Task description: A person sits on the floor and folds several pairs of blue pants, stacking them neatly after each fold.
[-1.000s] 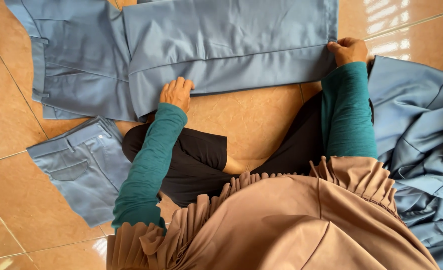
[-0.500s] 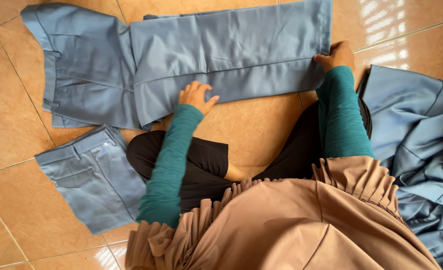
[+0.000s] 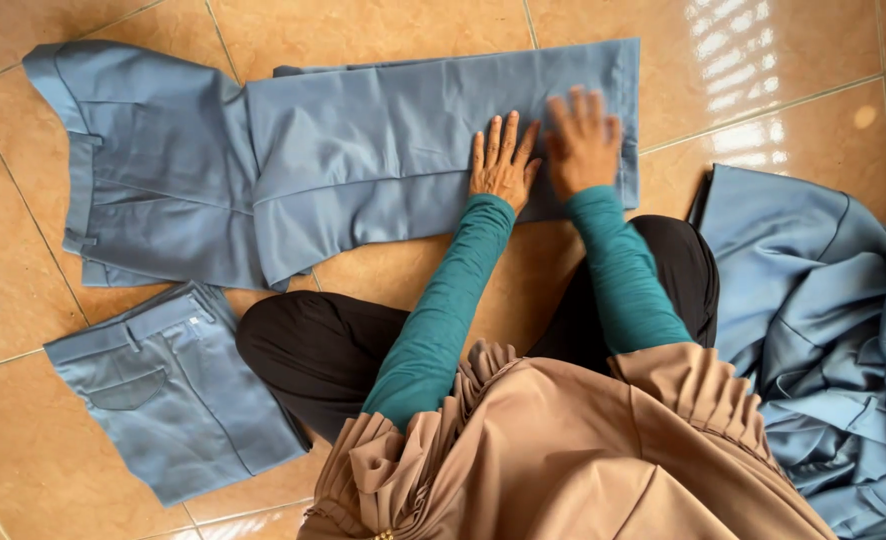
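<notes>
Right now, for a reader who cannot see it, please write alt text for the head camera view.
A seated person presses the left hand and the right hand flat, side by side, on blue-grey trousers laid out on an orange tiled floor. A folded pair of trousers lies to the left, and a loose heap of blue cloth to the right.

Both arms extend forward in teal sleeves, converging at the wrists. The left hand (image 3: 503, 160) lies palm down, fingers straight and slightly spread. The right hand (image 3: 583, 145) lies just beside it, palm down, fingers extended, its outline blurred.
</notes>
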